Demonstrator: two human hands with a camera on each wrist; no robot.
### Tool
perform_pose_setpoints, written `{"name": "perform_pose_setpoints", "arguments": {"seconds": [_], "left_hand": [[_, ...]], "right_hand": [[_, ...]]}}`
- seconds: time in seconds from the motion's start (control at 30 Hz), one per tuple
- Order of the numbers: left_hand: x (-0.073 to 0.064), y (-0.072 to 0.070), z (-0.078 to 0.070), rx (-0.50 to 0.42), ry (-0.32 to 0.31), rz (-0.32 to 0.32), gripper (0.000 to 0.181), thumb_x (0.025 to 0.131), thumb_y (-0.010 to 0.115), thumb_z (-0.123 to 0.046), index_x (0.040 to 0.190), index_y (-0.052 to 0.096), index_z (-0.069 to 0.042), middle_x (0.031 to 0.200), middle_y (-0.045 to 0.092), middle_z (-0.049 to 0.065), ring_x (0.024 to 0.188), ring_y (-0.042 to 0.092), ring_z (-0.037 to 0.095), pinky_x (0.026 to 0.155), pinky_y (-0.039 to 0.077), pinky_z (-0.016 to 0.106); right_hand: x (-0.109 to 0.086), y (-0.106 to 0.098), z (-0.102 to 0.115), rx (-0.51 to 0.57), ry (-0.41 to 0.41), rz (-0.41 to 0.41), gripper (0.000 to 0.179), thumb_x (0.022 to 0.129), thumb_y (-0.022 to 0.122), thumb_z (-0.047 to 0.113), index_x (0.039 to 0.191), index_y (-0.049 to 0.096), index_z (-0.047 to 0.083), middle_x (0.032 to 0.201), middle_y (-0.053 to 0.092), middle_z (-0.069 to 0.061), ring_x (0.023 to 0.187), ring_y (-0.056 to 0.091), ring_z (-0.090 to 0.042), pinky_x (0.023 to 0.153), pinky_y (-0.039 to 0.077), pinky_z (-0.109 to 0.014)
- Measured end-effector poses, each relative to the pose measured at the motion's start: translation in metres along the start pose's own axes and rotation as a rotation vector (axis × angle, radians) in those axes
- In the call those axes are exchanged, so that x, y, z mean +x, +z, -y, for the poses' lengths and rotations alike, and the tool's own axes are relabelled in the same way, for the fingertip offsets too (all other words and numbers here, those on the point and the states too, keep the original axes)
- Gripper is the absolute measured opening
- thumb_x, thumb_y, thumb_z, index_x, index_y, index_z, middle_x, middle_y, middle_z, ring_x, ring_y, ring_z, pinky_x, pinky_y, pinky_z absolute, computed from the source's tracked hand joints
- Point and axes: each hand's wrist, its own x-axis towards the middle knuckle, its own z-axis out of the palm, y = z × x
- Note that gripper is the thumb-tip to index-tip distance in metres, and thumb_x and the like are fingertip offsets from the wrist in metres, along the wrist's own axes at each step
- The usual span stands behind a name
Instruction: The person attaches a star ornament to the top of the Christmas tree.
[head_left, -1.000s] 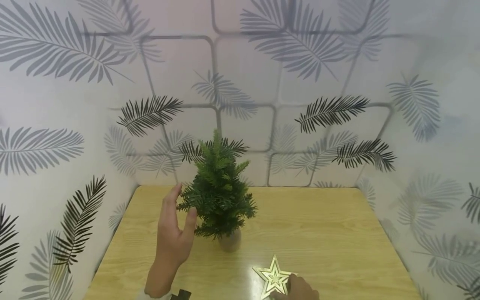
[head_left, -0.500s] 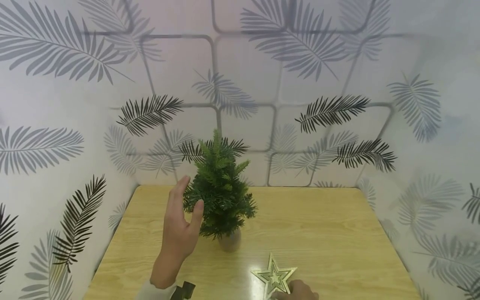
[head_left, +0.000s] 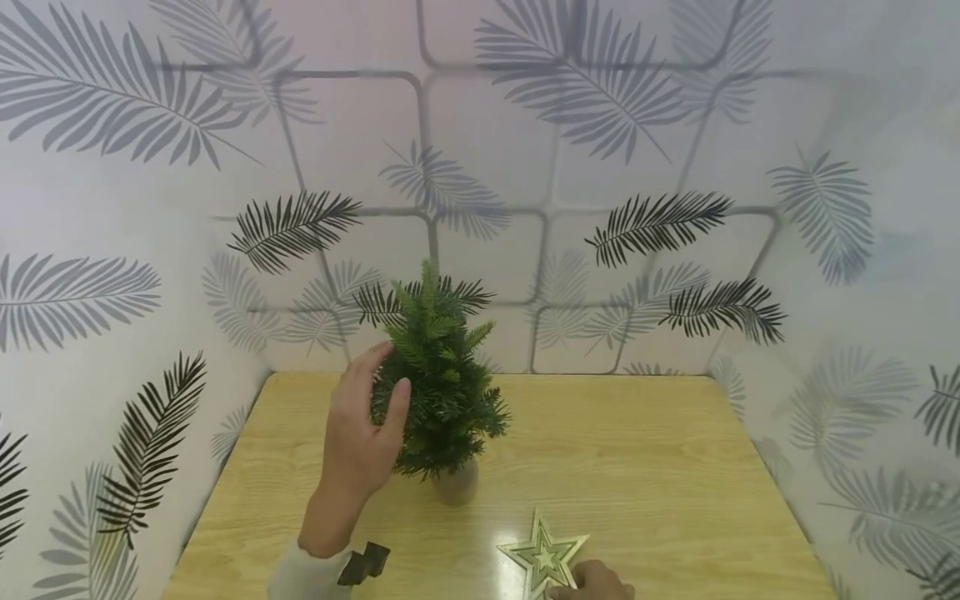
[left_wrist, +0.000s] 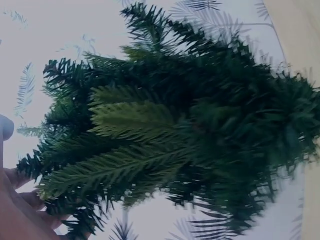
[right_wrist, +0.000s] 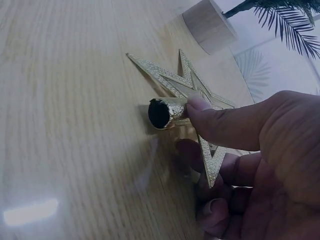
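With my right hand, nearer to me than the tree and off to its right, I pinch a gold star, my thumb pressed beside the short gold tube on it. My left hand is at the tree's left side, thumb and fingers held wide apart, the fingertips so close to the green branches that I can't tell whether they all touch. The tree itself stands upright in its round pot on the wood-grained bench, with a leaf-patterned wall behind it.
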Motion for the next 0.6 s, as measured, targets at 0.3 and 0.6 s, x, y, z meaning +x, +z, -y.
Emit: {"name": "perform_pose_setpoints", "arguments": {"seconds": [0.3, 0.6], "left_hand": [[0.028, 0.012, -0.013, -0.021, -0.031, -0.04, 0.052, 0.106, 0.056, -0.024, 0.153, 0.047, -0.004, 0.15, 0.052, 0.017, 0.14, 0.048, 0.03, 0.113, 0.039, 0.052], [0.049, 0.023, -0.026, 0.038, -0.045, 0.007, 0.052, 0.107, 0.053, -0.034, 0.148, 0.052, -0.002, 0.152, 0.05, 0.017, 0.144, 0.043, 0.032, 0.115, 0.036, 0.055]], "right_hand": [[0.001, -0.01, -0.004, 0.02, -0.105, -0.008, 0.032, 0.09, 0.079, 0.039, 0.072, 0.069, 0.014, 0.069, 0.066, 0.003, 0.069, 0.058, -0.02, 0.076, 0.037, -0.054], [0.006, 0.0, -0.012, -0.015, -0.061, 0.014, 0.04, 0.086, 0.08, 0.051, 0.074, 0.069, 0.014, 0.071, 0.066, 0.001, 0.071, 0.055, -0.023, 0.072, 0.038, -0.049]]}}
